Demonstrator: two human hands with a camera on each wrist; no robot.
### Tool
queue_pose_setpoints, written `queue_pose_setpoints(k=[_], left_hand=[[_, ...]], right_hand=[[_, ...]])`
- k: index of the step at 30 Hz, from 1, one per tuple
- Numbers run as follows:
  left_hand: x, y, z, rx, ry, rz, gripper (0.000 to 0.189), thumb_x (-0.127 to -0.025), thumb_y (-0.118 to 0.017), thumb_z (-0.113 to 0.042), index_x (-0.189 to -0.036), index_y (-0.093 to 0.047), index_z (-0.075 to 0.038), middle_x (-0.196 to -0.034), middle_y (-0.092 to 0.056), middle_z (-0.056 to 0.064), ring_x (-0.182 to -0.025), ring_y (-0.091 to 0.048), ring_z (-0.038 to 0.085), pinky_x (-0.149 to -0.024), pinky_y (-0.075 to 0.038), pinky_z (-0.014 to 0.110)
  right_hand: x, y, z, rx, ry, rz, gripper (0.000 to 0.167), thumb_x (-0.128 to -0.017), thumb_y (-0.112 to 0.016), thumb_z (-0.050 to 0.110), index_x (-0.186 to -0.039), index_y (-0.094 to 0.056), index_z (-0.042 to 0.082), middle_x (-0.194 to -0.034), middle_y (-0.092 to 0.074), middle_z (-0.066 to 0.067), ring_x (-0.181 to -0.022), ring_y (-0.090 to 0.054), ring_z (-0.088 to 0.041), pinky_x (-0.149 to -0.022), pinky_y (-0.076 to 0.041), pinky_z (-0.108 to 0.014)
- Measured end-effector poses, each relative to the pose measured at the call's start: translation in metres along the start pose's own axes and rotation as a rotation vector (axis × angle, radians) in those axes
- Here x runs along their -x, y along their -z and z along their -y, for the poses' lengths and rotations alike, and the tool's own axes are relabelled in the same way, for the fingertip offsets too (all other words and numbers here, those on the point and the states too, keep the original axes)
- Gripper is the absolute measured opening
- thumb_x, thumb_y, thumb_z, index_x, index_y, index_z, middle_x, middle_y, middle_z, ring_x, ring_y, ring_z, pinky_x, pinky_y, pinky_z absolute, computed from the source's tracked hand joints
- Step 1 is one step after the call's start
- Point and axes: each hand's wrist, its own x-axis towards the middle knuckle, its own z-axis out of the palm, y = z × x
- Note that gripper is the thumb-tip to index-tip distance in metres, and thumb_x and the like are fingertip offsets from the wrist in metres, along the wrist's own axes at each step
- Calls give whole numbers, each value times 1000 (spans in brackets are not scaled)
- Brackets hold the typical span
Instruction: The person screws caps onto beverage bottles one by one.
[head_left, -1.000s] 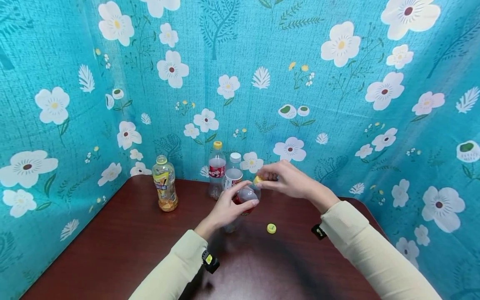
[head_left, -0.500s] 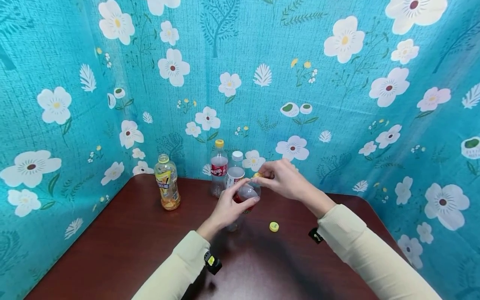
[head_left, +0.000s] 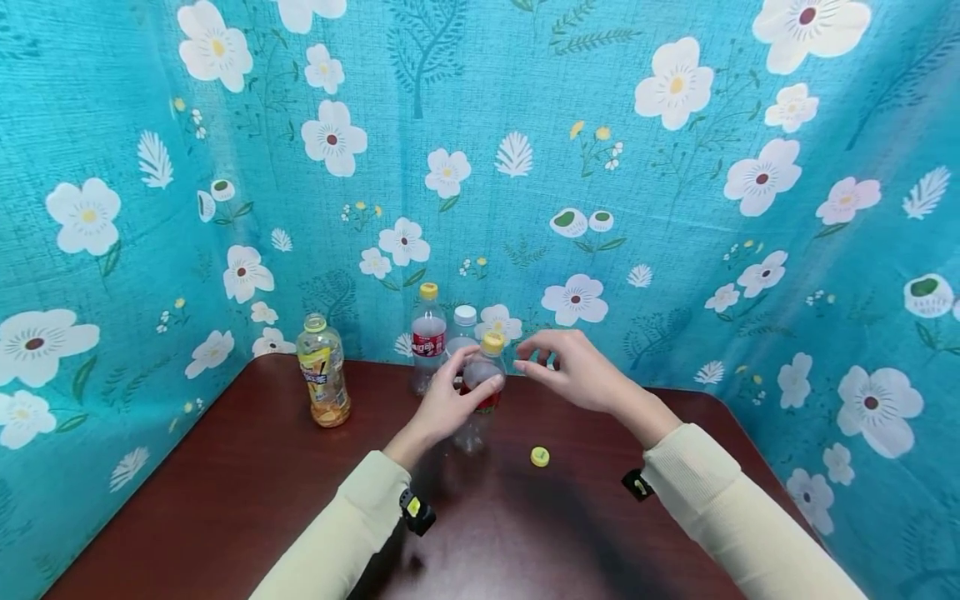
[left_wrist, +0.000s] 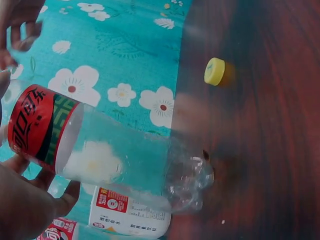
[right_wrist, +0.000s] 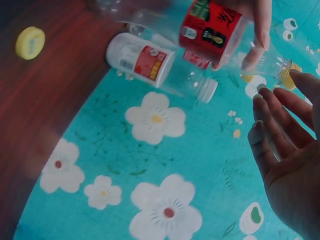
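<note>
My left hand (head_left: 448, 402) grips the upper part of a clear plastic soda bottle (left_wrist: 125, 157) with a red label. A yellow cap (head_left: 492, 342) sits on this bottle's neck. Just right of the cap is my right hand (head_left: 573, 367), its fingers loosely bent and holding nothing. In the right wrist view those fingers (right_wrist: 272, 125) spread a short way from the capped neck. Another yellow cap, a loose one (head_left: 539, 456), lies on the table to the right of the bottle's base. Whether that base touches the tabletop, I cannot tell.
Behind the held bottle stand a red-labelled bottle (head_left: 429, 344) with a yellow cap and a white-capped bottle (right_wrist: 155, 62). At left is an uncapped tea bottle (head_left: 322, 375) with amber liquid at its bottom. A floral curtain (head_left: 525, 167) borders the dark red table (head_left: 247, 500).
My right hand has come off the yellow cap and drawn slightly right, leaving the cap on the bottle. My left hand keeps its grip; the bottle now stands more upright.
</note>
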Motion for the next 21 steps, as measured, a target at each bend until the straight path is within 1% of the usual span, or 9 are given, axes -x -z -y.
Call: queue_pose_setpoints(k=[5,8,9,11,13,16,17,19,21], left_hand=[[-12,2,4,11,-19,-26,59,-96,-73,-32,-147,-47,-16,-144,-54,12,-130,-52,31,-106,-46,55],[-19,1,6,24,-8,-48,58,-97,-73,-30,-146,-47,-14,-143,-55,13,-129,-53,32,-106,-46,54],[-21,1,6,28,-3,-58,58,-96,-73,-30,-146,-47,-14,-143,-55,13,-129,-53,32,-107,-46,54],[-25,2,7,37,14,-76,58,-96,-73,-32,-145,-48,-15,-143,-54,12,-130,-53,31,-107,-45,54],[-29,3,8,46,31,-90,56,-96,-72,-33,-145,-49,-17,-143,-54,11,-130,-53,31,-106,-46,53],[-33,4,8,51,56,-109,56,-97,-72,-34,-145,-49,-18,-144,-53,10,-131,-52,32,-105,-47,54],[-35,4,8,48,67,-115,57,-97,-72,-35,-146,-48,-18,-145,-52,9,-131,-52,32,-105,-47,54],[-37,5,8,42,86,-131,59,-97,-71,-37,-148,-46,-18,-146,-52,8,-132,-52,33,-104,-48,55],[-39,5,8,27,99,-143,61,-98,-70,-39,-149,-45,-18,-147,-51,7,-135,-50,32,-106,-47,55]], right_hand=[[14,-3,-18,45,-8,54,17,-102,-65,30,-109,-77,19,-98,-73,8,-79,-63,-6,-70,-55,-32],[23,-7,-29,56,-32,88,16,-102,-64,31,-105,-77,21,-92,-73,7,-76,-62,-6,-68,-53,-32],[26,-9,-33,60,-44,94,16,-103,-64,32,-102,-77,23,-88,-71,7,-73,-61,-7,-66,-52,-31],[29,-14,-40,58,-61,101,19,-103,-63,34,-92,-75,25,-78,-66,6,-67,-57,-9,-62,-48,-30],[31,-18,-47,54,-75,101,24,-104,-61,35,-83,-71,28,-69,-58,7,-62,-52,-11,-59,-44,-30],[34,-24,-56,35,-99,112,32,-105,-58,36,-74,-64,28,-60,-47,7,-57,-46,-12,-56,-40,-30],[35,-26,-59,35,-107,120,34,-106,-58,36,-73,-63,28,-59,-46,8,-55,-44,-11,-56,-39,-29],[37,-31,-65,41,-115,135,32,-106,-58,35,-76,-65,28,-60,-47,8,-55,-44,-10,-56,-40,-29],[40,-36,-71,55,-124,157,26,-106,-58,33,-83,-70,26,-64,-53,8,-59,-47,-9,-58,-42,-30]])
